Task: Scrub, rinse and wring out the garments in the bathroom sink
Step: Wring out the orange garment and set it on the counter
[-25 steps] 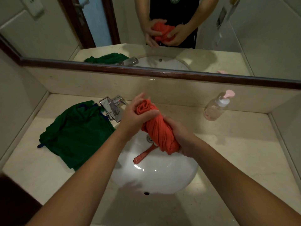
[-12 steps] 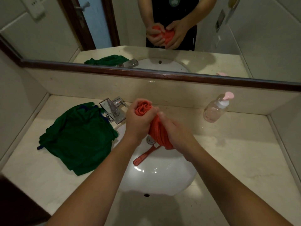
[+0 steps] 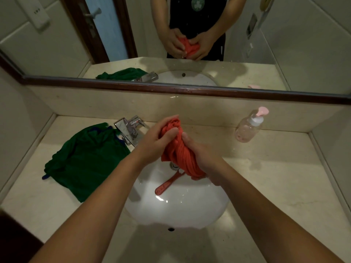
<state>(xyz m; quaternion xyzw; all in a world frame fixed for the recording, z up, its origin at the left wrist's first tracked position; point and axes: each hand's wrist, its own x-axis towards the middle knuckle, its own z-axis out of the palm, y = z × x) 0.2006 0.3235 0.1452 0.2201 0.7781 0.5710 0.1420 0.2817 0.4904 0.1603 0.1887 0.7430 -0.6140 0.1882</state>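
Orange garment [image 3: 180, 152], twisted into a rope, hangs over the sink [image 3: 180, 211], long axis slanting from its far upper end down toward the near right. Left hand [image 3: 155, 141] grips the upper end, right hand [image 3: 205, 158] the lower. Green garment [image 3: 87, 158] lies on the table [image 3: 266, 177].

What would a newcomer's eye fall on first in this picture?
First, the twisted red garment, gripped by the left hand and the right hand above the white sink. Next, the green garment spread on the counter left of it. A red brush lies in the sink, and a pump bottle stands at the counter's back right.
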